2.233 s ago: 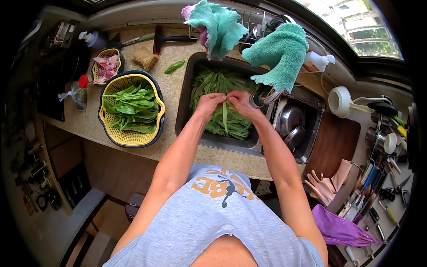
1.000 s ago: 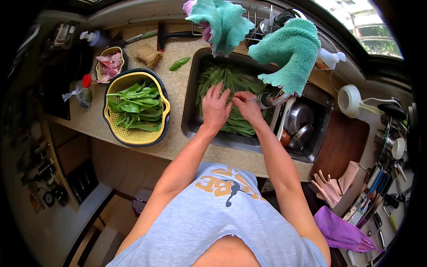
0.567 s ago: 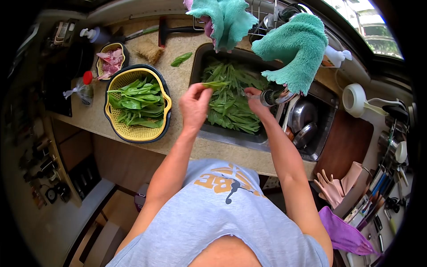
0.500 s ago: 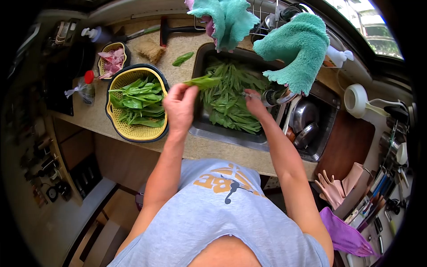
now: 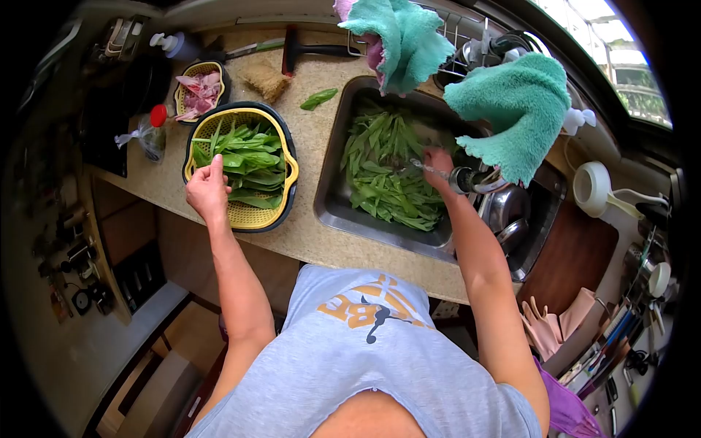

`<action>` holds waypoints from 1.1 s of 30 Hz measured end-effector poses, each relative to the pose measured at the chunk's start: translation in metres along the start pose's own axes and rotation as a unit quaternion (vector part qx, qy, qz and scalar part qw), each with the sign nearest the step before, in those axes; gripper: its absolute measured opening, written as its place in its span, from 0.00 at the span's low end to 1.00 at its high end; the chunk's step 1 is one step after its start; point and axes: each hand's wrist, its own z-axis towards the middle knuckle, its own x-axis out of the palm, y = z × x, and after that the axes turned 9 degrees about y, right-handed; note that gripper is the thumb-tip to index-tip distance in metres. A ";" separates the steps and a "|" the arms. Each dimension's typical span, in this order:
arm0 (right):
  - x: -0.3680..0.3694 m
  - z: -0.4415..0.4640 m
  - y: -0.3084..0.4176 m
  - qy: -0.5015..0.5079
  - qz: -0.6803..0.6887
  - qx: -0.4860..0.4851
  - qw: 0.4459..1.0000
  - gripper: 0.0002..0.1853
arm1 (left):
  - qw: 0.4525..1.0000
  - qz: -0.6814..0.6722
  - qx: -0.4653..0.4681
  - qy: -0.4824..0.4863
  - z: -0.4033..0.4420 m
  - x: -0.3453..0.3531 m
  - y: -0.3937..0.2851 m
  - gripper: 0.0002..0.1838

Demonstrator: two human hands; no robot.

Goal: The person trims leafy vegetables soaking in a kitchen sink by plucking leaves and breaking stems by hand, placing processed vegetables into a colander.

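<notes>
My left hand (image 5: pixel 209 193) is at the left side of a yellow basket (image 5: pixel 253 217) set in a dark outer bowl. Its thumb and fingers are pinched together on a green leaf at the edge of the leafy greens (image 5: pixel 248 157) heaped there. My right hand (image 5: pixel 438 164) reaches down into the metal sink (image 5: pixel 332 208), beside the faucet (image 5: pixel 461 179) and its running water. Its fingertips are hidden. More leafy greens (image 5: pixel 394 188) spread through the sink near that hand.
A single leaf (image 5: pixel 319 99) lies on the counter left of the sink. A small basket of raw meat (image 5: pixel 200 95), a red-capped jar (image 5: pixel 156 131) and a scrub pad (image 5: pixel 264 80) stand further back. Teal towels (image 5: pixel 511 102) hang over the sink's back right.
My left hand has moved left from the sink's edge to the basket, carrying a leaf. My right hand has shifted slightly within the sink. The view has moved a little.
</notes>
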 end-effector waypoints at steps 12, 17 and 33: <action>-0.012 -0.043 0.050 0.233 0.299 0.163 0.911 0.19 | 0.902 -0.111 0.137 0.393 -0.107 0.155 -0.039 0.11; 0.014 -0.068 0.032 -0.051 0.119 -0.044 0.991 0.18 | 0.861 -0.046 0.169 0.477 -0.126 0.240 -0.002 0.12; -0.060 -0.119 0.045 -0.008 0.285 0.058 0.957 0.16 | 0.822 -0.244 0.048 0.513 -0.150 0.285 -0.025 0.24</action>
